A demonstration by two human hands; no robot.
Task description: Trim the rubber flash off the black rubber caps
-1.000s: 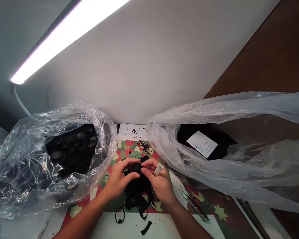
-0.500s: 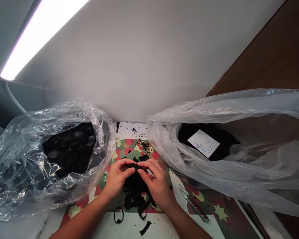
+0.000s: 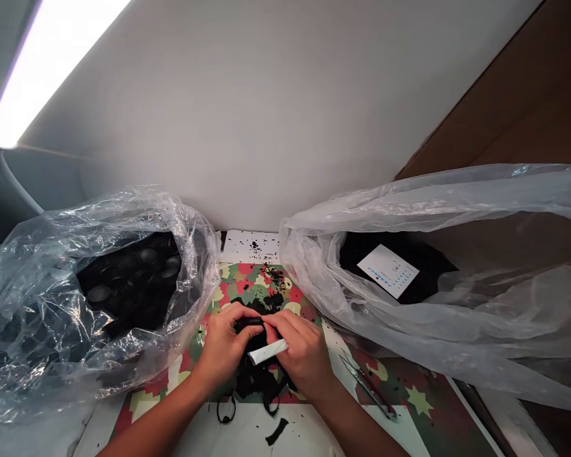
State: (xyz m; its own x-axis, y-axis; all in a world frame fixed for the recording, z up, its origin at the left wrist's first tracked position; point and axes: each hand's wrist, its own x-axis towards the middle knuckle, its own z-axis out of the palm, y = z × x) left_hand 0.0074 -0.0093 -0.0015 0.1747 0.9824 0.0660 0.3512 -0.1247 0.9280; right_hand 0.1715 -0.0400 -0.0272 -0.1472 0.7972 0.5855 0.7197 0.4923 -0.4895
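Note:
My left hand (image 3: 224,346) is closed, thumb and forefinger pinching a small black part (image 3: 250,325), perhaps rubber; its exact kind is hard to make out. At the part's right end, the fingertips of my right hand (image 3: 305,350) press together. A flat white handle-like stick (image 3: 268,351) is held in that same hand, its blunt end pointing left and toward me. Whatever is at the stick's other end is hidden by the fingers. Beneath both hands lies a heap of black scraps (image 3: 257,384), with thin curled trimmings near its front.
To the left, a clear plastic bag (image 3: 197,254) holds several black ribbed round parts (image 3: 147,257). Another bag (image 3: 309,254) at right contains black pieces and a white printed card (image 3: 388,271). A slim two-pointed metal tool (image 3: 368,386) lies on the patterned sheet (image 3: 421,403).
The right hand has turned, so the white stick now shows at length below the fingers. The black part stays between the hands. The camera view has shifted slightly.

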